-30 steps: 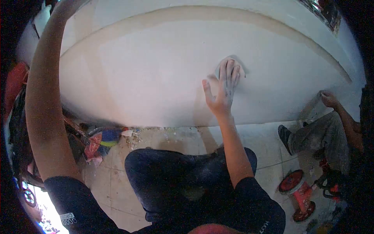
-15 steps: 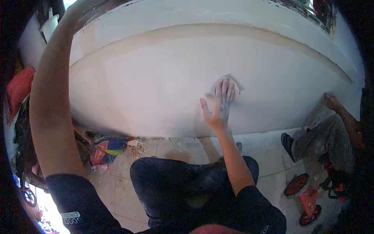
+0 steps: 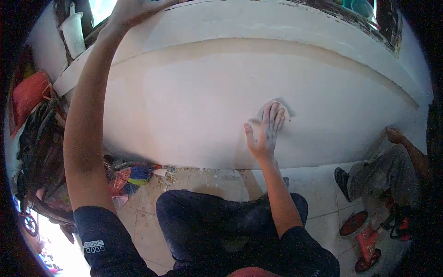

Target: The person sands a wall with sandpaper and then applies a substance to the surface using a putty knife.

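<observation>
My right hand presses a pale sheet flat against the white wall. Its fingers lie over the sheet and the thumb is spread to the left; whitish dust coats the fingers. My left arm reaches up along the left side, and my left hand rests at the ledge above the wall panel. The top frame edge cuts off part of this hand, so its fingertips are hidden.
Another person's hand touches the wall at the right, above that person's bent leg. A red object with wheels lies on the tiled floor. Bags and cloths are at the left; a white container stands upper left.
The view has shifted, so the wall sits lower and more of the ledge and left side shows. My right hand stays on the sheet against the wall.
</observation>
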{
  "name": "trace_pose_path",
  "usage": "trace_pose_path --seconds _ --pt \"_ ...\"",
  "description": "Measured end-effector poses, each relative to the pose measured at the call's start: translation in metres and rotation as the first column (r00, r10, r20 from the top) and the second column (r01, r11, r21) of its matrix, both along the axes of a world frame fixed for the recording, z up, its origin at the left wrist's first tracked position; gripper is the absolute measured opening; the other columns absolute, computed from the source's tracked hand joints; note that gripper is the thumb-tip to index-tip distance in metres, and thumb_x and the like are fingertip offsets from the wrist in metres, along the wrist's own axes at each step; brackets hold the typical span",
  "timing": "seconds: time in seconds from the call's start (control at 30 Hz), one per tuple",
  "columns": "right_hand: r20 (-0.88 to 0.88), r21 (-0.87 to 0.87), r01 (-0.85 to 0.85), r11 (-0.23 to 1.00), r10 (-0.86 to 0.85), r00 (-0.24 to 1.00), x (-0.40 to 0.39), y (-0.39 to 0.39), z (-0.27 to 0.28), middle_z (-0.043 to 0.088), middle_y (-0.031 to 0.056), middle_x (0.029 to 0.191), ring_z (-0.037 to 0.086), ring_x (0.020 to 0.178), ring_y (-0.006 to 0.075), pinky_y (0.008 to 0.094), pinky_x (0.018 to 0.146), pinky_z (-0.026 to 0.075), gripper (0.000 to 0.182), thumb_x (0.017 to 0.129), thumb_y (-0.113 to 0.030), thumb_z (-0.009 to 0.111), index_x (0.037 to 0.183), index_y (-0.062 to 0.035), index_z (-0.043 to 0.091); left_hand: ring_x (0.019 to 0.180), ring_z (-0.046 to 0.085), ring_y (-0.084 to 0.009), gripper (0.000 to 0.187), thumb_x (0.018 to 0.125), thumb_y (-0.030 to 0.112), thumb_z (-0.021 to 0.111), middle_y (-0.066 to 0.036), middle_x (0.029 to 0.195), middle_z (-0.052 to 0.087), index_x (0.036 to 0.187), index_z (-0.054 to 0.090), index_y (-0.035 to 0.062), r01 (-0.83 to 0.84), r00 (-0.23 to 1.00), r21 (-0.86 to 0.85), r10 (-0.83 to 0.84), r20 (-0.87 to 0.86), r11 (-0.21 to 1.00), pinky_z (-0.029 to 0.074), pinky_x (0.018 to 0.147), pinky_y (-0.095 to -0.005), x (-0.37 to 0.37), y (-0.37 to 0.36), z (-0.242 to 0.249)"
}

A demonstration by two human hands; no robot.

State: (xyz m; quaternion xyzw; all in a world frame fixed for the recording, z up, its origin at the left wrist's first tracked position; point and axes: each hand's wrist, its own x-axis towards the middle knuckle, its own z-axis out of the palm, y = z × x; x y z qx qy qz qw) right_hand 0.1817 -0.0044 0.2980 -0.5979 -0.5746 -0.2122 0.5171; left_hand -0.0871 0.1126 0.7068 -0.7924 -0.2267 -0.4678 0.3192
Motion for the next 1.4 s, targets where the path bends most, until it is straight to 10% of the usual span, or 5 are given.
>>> trace_pose_path --seconds 0.57,1.4 --pt "-0.013 -0.021 -0.002 1.0 0.001 1.0 -0.001 -0.001 0.0 0.01 0.0253 0.171 0.002 0.156 0.0524 0.0633 0.124 0.002 0.088 0.098 -0.044 0.061 0.164 -0.0014 0.019 0.11 0.054 -0.0292 0.07 0.087 0.056 0.078 -0.019 0.116 0.055 0.124 0.05 0.0027 0.007 0.979 -0.198 -0.046 -0.197 0.98 0.046 0.094 -0.0441 0.0 -0.002 0.017" --pt "-0.033 -0.036 0.007 0.999 -0.009 0.999 -0.002 0.002 -0.005 0.009 0.0236 0.172 0.001 0.156 0.0514 0.0643 0.123 0.002 0.09 0.098 -0.043 0.063 0.164 -0.0011 0.019 0.126 0.049 -0.0291 0.04 0.098 0.036 0.068 -0.012 0.127 0.059 0.126 0.059 0.0092 0.0 1.0 -0.182 -0.001 -0.005 0.983 0.034 0.112 -0.0485 0.007 0.003 -0.014"
